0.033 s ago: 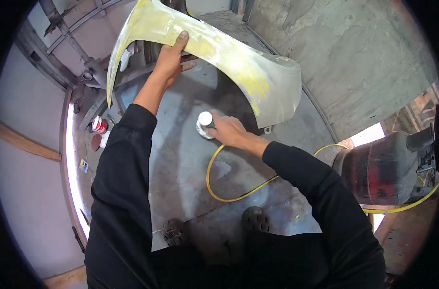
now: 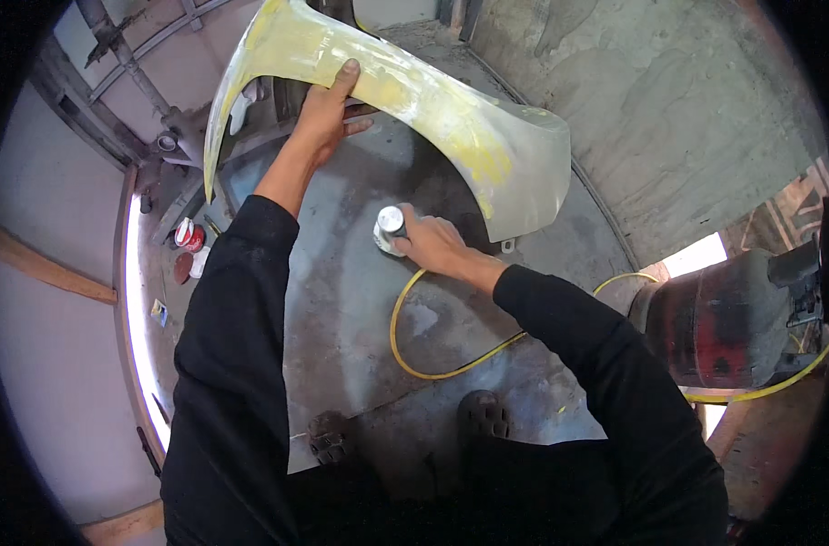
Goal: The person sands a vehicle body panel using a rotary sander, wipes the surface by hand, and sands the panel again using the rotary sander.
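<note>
Item 1. Curved panel (image 2: 423, 96), yellow, white and grey in patches; at 12 o'clock in the view, raised over the floor (image 2: 341, 305). Long axis runs from 10 o'clock to 4 o'clock; a narrow horn drops from its left end toward 6 o'clock.

Item 2. Left hand (image 2: 326, 118), grip clamped on the panel's inner edge: thumb on the patchy face, fingers partly hidden underneath. The nearer hand, in direct contact.

Item 3. Right hand (image 2: 430, 244), grip closed around a hand tool, short of the panel. Key relation: the panel's middle lies at 12 o'clock from this grip, its broad grey end at about 2 o'clock, with a gap between.

Item 4. Hand tool (image 2: 390, 218), round silver-white cap facing up, at 10 o'clock from the right hand's knuckles; not touching the panel. Its underside is hidden.

Item 5. Yellow hose (image 2: 393, 328), emerging below the right hand and looping toward 4 o'clock.

Item 6. Dark cylindrical tank (image 2: 719, 318), red-marked, lying at 4 o'clock.

Item 7. Red can (image 2: 189, 238), on the floor at 9 o'clock; brown disc (image 2: 184, 267) just beside it.
</note>
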`<action>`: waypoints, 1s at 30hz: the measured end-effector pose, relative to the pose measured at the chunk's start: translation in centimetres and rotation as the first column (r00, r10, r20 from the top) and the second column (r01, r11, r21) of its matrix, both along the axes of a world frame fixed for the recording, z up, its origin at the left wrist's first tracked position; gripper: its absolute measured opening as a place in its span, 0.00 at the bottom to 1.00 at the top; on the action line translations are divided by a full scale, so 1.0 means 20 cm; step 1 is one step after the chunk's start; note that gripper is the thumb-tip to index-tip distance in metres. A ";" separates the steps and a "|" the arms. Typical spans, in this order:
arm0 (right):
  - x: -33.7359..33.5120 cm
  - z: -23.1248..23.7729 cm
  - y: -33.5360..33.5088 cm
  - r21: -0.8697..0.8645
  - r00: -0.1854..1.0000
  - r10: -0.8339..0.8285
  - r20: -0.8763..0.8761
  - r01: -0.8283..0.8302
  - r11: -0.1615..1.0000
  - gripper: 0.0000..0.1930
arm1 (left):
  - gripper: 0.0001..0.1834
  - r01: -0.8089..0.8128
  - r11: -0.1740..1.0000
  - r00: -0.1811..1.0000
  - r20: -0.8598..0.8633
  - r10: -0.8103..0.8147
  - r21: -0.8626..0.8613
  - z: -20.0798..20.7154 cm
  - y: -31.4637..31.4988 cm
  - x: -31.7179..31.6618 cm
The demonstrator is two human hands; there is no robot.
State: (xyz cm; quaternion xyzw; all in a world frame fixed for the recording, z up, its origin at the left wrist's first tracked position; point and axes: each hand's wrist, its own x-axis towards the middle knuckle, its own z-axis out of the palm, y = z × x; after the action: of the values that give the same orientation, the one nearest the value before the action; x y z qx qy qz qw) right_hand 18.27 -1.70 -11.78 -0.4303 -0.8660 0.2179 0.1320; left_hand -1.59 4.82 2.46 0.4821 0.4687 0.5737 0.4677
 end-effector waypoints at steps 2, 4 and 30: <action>0.01 -0.07 0.07 0.013 1.000 -0.026 -0.015 0.026 1.000 0.27 | 0.33 0.083 0.996 0.997 -0.005 -0.083 -0.026 -0.02 0.02 0.01; 0.01 -0.16 0.11 0.006 0.996 -0.081 0.023 0.081 0.997 0.28 | 0.34 0.076 0.997 0.997 0.015 -0.076 -0.029 -0.06 0.02 0.02; 0.20 0.45 -0.14 0.752 0.998 0.059 -0.036 -0.011 0.659 0.35 | 0.31 0.002 1.000 0.997 0.076 -0.001 -0.018 -0.10 -0.08 0.00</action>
State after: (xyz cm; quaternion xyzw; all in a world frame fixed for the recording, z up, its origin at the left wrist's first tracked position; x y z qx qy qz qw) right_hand 22.29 -4.43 -2.76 -0.3144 -0.8827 -0.1441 0.3182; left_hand -1.52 3.23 0.39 0.4560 0.4555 0.5869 0.4901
